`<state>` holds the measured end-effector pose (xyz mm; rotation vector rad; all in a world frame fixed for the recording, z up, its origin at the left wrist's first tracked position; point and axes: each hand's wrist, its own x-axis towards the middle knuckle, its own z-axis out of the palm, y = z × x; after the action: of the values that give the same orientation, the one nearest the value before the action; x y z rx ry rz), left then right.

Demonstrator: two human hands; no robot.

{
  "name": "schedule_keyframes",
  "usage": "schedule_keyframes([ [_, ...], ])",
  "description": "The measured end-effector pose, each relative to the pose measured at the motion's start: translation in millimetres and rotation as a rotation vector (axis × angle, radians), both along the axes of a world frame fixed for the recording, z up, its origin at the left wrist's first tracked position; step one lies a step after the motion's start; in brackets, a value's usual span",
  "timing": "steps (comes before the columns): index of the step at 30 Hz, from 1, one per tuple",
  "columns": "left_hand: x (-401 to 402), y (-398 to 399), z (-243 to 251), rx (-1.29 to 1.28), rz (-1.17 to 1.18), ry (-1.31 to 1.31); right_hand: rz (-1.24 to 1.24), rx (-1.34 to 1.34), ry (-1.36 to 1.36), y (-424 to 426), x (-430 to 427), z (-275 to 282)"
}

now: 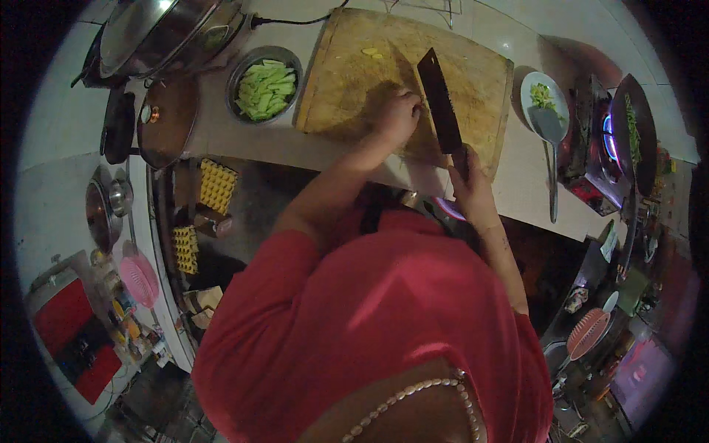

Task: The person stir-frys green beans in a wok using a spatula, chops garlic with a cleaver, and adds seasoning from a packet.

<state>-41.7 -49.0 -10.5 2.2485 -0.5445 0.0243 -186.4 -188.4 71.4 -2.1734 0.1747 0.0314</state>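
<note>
My right hand (pixel 471 185) grips the handle of a cleaver (pixel 440 102), whose dark blade points away over a worn wooden cutting board (pixel 343 66). Left of the blade, my left hand (pixel 400 117) is held over the board with its fingers curled; whether something small is between them cannot be told. A few pale yellow slices (pixel 372 53) lie near the board's far edge. Left of the board, a grey bowl (pixel 229 83) holds cut light-green vegetable pieces (pixel 266 89). To its right, a white plate (pixel 526 83) carries chopped pieces (pixel 541 95) and a metal spatula (pixel 553 166).
At the right, a wok (pixel 645 127) with green food sits over a lit gas stove (pixel 590 149). A large metal pot (pixel 166 39), a power cord (pixel 293 22) and a glass lid (pixel 166 124) are at the left. A pink strainer (pixel 139 277) lies further left.
</note>
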Motion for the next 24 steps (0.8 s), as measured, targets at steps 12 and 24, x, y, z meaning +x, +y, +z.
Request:
schedule_keyframes([
  [12,-0.7,6.6,-22.7,-0.082,0.033,0.076,0.034,0.007,-0.031,3.1,0.9,-6.1],
  [24,-8.3,24.8,-13.1,-0.039,-0.031,0.045,0.045,0.031,-0.003,3.6,-1.1,-8.9],
])
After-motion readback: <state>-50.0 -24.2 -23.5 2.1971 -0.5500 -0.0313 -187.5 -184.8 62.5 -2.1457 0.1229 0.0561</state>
